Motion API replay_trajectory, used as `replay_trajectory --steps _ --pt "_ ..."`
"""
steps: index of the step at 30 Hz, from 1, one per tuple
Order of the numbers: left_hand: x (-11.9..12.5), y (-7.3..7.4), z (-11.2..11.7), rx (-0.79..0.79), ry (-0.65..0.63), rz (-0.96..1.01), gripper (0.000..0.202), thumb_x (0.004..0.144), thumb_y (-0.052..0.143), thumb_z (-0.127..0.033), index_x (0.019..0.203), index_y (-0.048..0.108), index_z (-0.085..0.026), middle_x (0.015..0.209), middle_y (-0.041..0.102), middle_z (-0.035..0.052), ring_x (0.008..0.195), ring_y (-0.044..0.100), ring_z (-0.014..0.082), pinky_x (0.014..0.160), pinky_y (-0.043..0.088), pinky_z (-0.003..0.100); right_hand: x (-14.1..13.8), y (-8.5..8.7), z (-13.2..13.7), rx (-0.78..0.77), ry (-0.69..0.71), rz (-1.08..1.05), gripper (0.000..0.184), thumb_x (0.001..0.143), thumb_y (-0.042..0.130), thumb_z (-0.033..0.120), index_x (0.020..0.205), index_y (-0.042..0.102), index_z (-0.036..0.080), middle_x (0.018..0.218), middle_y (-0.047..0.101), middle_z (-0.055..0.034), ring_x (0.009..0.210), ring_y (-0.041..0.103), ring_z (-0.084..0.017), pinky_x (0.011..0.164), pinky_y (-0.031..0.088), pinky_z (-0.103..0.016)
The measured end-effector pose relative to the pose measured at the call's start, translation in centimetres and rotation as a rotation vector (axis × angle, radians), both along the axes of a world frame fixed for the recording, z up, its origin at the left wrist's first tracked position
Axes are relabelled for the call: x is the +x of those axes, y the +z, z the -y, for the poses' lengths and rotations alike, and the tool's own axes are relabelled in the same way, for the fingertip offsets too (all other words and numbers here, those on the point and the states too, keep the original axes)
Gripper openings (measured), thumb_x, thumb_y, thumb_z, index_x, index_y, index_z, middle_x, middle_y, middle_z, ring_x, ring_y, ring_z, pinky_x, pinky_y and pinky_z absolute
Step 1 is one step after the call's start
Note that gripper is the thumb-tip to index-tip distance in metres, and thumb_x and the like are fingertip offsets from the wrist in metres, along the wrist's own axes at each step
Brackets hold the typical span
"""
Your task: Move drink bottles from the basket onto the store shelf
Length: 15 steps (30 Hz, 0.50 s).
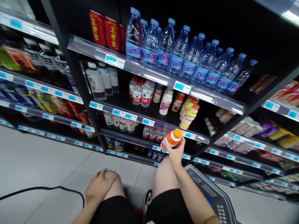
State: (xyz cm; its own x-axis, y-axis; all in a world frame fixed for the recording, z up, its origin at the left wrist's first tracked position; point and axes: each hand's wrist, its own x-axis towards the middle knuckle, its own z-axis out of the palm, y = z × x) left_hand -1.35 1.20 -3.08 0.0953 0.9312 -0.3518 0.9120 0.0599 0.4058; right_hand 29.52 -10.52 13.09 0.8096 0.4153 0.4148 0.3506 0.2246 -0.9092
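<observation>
Watching through the head camera, I see the right hand closed around an orange-capped bottle, thumb along its left side and fingers wrapping its right. The bottle sits at the far end of that hand, tilted, its cap toward the right and its base toward the left, in front of the edge of a shelf. My left hand lies well apart from it, nearer and to the left, draped over the left knee with nothing gripped. Just beyond the held bottle, slightly right, stands a row of yellow-and-white bottles with orange caps. Left of that row I make out a purple-labelled bottle, and farther left a few red-capped water bottles. On the shelf above, blue-capped water bottles line up, with red packs at their left. Near on the right, beside the right leg, sits a grey basket; a black cable curves across the floor at left.
</observation>
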Motion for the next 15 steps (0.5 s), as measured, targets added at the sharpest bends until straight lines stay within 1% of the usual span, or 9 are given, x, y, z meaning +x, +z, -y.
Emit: replay_trajectory --steps 2,4,6,7,10,12,15 --pt "0.0 0.1 -0.2 0.003 0.006 -0.013 0.088 0.084 0.040 -0.069 0.153 0.049 -0.017 0.161 0.048 0.0127 0.137 0.052 0.0444 0.115 0.042 0.057 2.0 2.5 -1.9 0.061 -0.073 0.156 0.085 0.070 0.089 0.041 0.140 0.048 0.017 0.140 0.061 -0.0171 0.129 0.062 -0.029 0.115 0.046 -0.047" --pt "0.2 0.3 -0.3 0.009 0.008 -0.030 0.084 0.085 0.039 -0.067 0.153 0.050 -0.018 0.161 0.048 0.0119 0.137 0.052 0.0438 0.113 0.043 0.058 4.0 4.6 -3.9 0.083 -0.118 0.314 0.078 0.076 0.085 0.043 0.140 0.050 0.017 0.143 0.058 -0.0172 0.134 0.058 -0.029 0.119 0.042 -0.048" --pt "0.5 0.7 -0.2 0.017 0.006 -0.043 0.081 0.086 0.039 -0.064 0.152 0.051 -0.019 0.160 0.050 0.0115 0.138 0.052 0.0424 0.112 0.044 0.057 5.8 6.1 -5.9 0.082 -0.134 0.411 0.076 0.079 0.082 0.044 0.142 0.050 0.017 0.146 0.057 -0.0176 0.137 0.056 -0.029 0.121 0.040 -0.047" --pt "0.7 0.9 -0.1 0.022 0.004 -0.049 0.080 0.086 0.039 -0.063 0.152 0.051 -0.019 0.159 0.051 0.0114 0.138 0.052 0.0417 0.111 0.045 0.056 6.7 6.6 -6.9 0.075 -0.130 0.426 0.077 0.080 0.081 0.045 0.144 0.049 0.016 0.147 0.056 -0.0181 0.138 0.056 -0.029 0.121 0.041 -0.047" --pt "1.1 1.2 0.1 0.035 -0.001 -0.064 0.078 0.087 0.038 -0.061 0.151 0.052 -0.018 0.158 0.052 0.0116 0.138 0.052 0.0408 0.110 0.046 0.055 8.9 7.2 -9.5 0.034 -0.100 0.385 0.085 0.079 0.078 0.049 0.149 0.042 0.015 0.148 0.055 -0.0195 0.136 0.057 -0.029 0.118 0.044 -0.045" --pt "1.1 1.1 0.0 0.042 -0.002 -0.070 0.077 0.087 0.038 -0.060 0.150 0.053 -0.018 0.157 0.053 0.0118 0.138 0.052 0.0412 0.110 0.046 0.055 10.2 6.9 -11.0 -0.021 -0.094 0.355 0.089 0.078 0.077 0.051 0.149 0.040 0.013 0.147 0.056 -0.0204 0.134 0.058 -0.029 0.117 0.044 -0.045" --pt "0.8 0.4 -0.4 0.055 0.001 -0.062 0.077 0.087 0.039 -0.061 0.149 0.055 -0.018 0.155 0.055 0.0120 0.136 0.054 0.0419 0.109 0.046 0.055 11.8 6.1 -12.7 -0.123 -0.122 0.316 0.093 0.078 0.075 0.052 0.151 0.036 0.011 0.144 0.059 -0.0215 0.132 0.060 -0.030 0.116 0.044 -0.045"
